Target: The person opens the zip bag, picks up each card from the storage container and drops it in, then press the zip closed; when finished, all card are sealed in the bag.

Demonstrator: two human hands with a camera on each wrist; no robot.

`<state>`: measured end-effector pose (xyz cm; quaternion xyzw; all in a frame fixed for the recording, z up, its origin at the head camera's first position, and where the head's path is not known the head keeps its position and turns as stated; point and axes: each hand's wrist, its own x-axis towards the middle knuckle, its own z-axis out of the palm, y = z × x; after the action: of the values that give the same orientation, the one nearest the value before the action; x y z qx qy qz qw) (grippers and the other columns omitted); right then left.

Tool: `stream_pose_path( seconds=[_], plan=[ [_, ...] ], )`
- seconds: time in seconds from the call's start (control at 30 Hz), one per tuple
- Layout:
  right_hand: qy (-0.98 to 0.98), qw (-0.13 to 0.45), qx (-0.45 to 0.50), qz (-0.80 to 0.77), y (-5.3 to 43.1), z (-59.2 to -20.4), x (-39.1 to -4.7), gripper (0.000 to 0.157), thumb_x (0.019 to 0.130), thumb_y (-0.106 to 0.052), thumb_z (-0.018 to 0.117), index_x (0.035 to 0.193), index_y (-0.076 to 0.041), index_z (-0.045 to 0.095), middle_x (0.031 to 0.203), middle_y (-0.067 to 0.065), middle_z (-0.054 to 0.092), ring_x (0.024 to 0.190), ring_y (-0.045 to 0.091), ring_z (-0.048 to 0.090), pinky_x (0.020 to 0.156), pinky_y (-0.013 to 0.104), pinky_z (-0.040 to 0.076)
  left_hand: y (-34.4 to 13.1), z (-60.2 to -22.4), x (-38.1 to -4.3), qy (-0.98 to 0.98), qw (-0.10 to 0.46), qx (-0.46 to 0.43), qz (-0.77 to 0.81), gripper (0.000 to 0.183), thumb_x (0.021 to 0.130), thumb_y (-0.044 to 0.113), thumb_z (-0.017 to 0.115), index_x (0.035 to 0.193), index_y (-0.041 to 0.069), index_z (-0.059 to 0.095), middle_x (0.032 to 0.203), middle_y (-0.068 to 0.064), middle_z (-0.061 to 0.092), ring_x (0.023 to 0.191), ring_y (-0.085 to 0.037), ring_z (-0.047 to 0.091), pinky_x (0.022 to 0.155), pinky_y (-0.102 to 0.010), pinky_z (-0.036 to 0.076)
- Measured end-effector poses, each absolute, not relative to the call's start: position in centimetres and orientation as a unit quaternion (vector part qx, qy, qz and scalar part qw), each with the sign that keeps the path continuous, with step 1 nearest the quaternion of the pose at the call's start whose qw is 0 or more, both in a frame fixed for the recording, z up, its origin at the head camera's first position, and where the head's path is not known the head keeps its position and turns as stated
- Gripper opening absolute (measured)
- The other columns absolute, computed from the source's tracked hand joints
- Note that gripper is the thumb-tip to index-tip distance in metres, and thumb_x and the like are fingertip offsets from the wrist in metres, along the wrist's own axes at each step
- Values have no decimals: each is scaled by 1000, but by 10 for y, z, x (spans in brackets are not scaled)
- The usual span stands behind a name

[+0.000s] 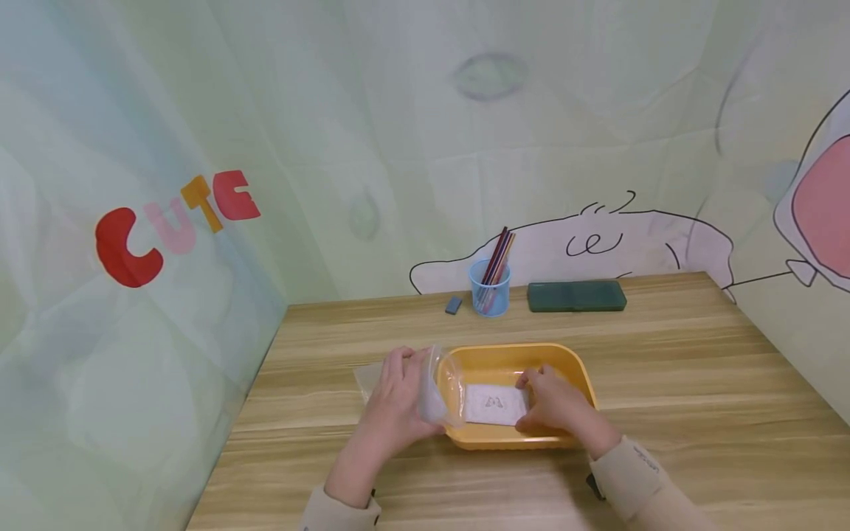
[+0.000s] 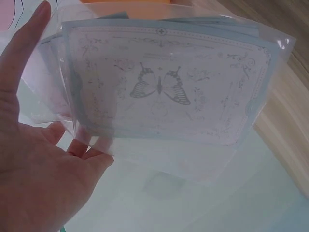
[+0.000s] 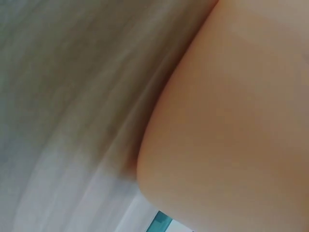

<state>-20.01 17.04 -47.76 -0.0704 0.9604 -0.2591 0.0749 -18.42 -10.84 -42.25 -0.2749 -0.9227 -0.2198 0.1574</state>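
My left hand (image 1: 396, 404) grips a clear plastic bag (image 1: 452, 389) at the left end of a yellow tray (image 1: 508, 443). In the left wrist view, pale cards with a blue border and a butterfly print (image 2: 159, 89) show through the bag. The bag's mouth in the head view faces the tray. A white card stack with a small butterfly print (image 1: 494, 403) lies flat in the tray. My right hand (image 1: 556, 404) reaches into the tray and pinches the right end of this stack between thumb and fingers. In the right wrist view, bare skin fills much of the picture and hides the fingers.
Behind the tray stand a blue cup (image 1: 490, 295) with several pencils, a small blue eraser (image 1: 454, 305) and a dark green case (image 1: 576, 296). The wooden table (image 1: 684, 369) meets a printed curtain (image 1: 372, 133) at the back and sides.
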Motion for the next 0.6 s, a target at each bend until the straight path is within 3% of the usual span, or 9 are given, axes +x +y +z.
stream_pose_path(
  seconds=[0.17, 0.33, 0.6],
  plan=[
    [954, 98, -73, -273, 170, -478, -200, 60, 55, -31, 94, 96, -10, 56, 88, 6, 47, 76, 22, 47, 67, 34, 44, -109, -423, -185, -923, 160, -275, -217, 116, 40, 32, 98, 138, 4, 41, 125, -15, 38, 117, -29, 39, 100, -41, 41],
    [941, 117, -73, -309, 171, -478, -203, 49, 62, -22, 91, 92, -10, 56, 81, 2, 52, 75, 19, 48, 69, 32, 45, -109, -423, -184, -923, 159, -276, -217, 116, 41, 32, 98, 138, 4, 41, 125, -16, 38, 118, -30, 38, 101, -41, 40],
    [925, 96, -82, -357, 174, -478, -206, 36, 68, -14, 87, 90, -11, 59, 75, 0, 54, 70, 17, 50, 65, 30, 45, -109, -422, -185, -922, 161, -276, -220, 116, 41, 32, 98, 138, 3, 41, 125, -15, 39, 116, -29, 39, 101, -41, 40]
  ],
)
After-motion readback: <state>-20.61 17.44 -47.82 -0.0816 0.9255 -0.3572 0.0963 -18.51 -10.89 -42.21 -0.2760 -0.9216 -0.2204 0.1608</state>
